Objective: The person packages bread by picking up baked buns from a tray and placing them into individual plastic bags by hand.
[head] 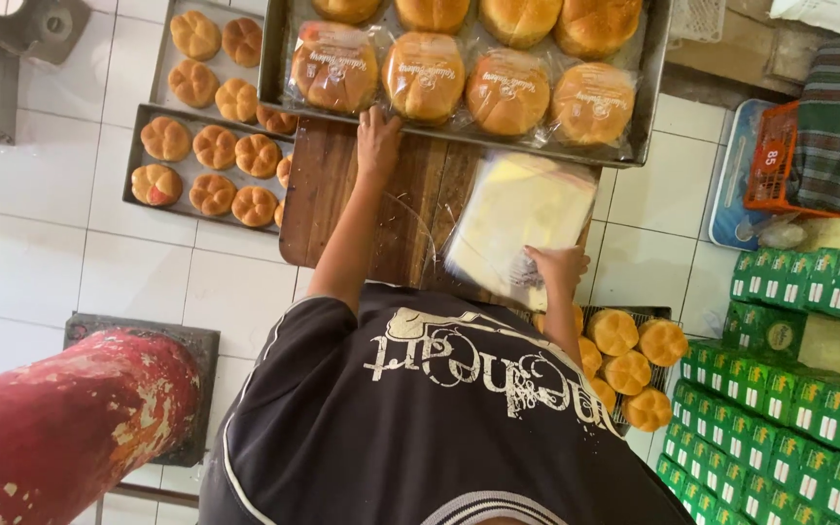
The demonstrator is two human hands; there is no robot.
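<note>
My left hand (378,136) reaches forward to the near rim of a metal tray (270,68), between two round buns sealed in clear bags (334,68). Its fingertips are hidden at the rim, so I cannot tell whether it holds anything. My right hand (558,267) grips the near corner of a stack of clear plastic bags (522,209), which lies on a dark wooden board (410,194). The tray holds a row of bagged buns in front and unbagged buns (517,15) behind.
Two trays of small flower-shaped buns (211,160) sit on the white tiled floor at the left. A wire basket of similar buns (634,360) is at my right side. Green cartons (789,418) are stacked far right. A red post (60,418) stands lower left.
</note>
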